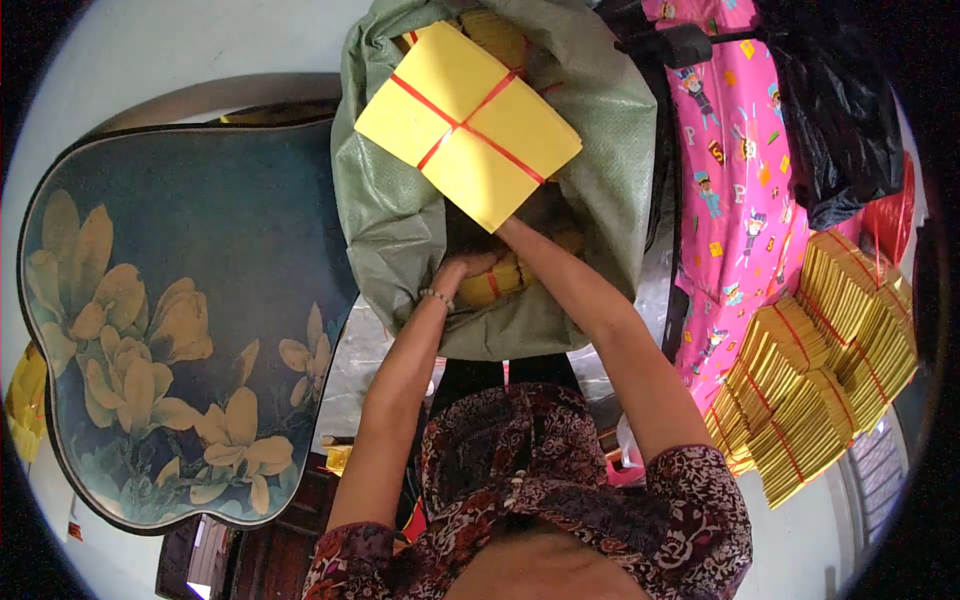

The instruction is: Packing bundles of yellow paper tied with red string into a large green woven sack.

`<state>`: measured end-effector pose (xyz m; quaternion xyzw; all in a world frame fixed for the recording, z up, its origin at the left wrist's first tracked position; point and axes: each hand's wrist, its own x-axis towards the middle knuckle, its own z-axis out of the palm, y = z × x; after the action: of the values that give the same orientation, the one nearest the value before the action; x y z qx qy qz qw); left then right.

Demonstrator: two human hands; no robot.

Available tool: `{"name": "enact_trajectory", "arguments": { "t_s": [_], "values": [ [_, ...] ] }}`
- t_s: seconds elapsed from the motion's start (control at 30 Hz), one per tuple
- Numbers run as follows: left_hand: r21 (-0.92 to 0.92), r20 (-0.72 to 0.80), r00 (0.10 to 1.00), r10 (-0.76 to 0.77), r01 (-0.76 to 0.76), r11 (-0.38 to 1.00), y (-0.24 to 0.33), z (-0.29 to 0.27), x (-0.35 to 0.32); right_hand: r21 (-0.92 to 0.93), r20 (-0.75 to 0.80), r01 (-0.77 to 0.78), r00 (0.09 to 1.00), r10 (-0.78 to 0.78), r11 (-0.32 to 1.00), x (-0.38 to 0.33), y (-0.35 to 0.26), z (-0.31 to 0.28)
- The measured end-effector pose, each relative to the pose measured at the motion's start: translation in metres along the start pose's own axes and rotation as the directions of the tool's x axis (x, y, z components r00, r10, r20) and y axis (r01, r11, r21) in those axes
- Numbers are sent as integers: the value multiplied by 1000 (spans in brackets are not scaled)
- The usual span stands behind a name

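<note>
A flat square bundle of yellow paper [470, 120], tied crosswise with red string, is held up over the open mouth of a green woven sack [395, 215]. My right hand [514, 232] grips it from below, and the bundle hides most of the fingers. My left hand [462, 268], with a bead bracelet at the wrist, reaches into the sack. Its fingers are curled on another yellow bundle [505, 277] lying inside. More yellow paper shows at the sack's far side.
A dark teal table top [180, 300] printed with yellow flowers lies to the left. On the right hangs a pink patterned cloth [735, 200], with a black plastic bag [835, 110] above it and stacked yellow paper bundles [830, 365] below.
</note>
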<state>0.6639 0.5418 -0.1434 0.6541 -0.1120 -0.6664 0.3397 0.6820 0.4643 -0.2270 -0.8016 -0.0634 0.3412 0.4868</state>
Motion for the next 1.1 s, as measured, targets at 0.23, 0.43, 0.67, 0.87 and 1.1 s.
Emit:
{"name": "enact_trajectory", "arguments": {
  "t_s": [0.23, 0.43, 0.67, 0.87, 1.1],
  "values": [
    [-80, -24, 996, 92, -93, 992, -2, 5, 17, 154, -200, 144, 973, -112, 977, -14, 17, -1],
    [282, -254, 937, -240, 309, 909, 3, 6, 8, 428, -66, -31, 996, 65, 903, -56, -23, -50],
    [-306, -840, 532, -110, -297, 904, 53, 8, -80, 898, -179, 21, 929, 323, 440, -159, -110, -145],
    [128, -982, -183, 49, -456, 881, 117, -49, -140, 858, -293, 99, 901, 321, 504, -148, -154, -185],
    [-63, -994, 106, -1, -583, 810, 115, -115, -111, 679, -394, -81, 798, 456, 730, -91, -152, -163]
  ]
}}
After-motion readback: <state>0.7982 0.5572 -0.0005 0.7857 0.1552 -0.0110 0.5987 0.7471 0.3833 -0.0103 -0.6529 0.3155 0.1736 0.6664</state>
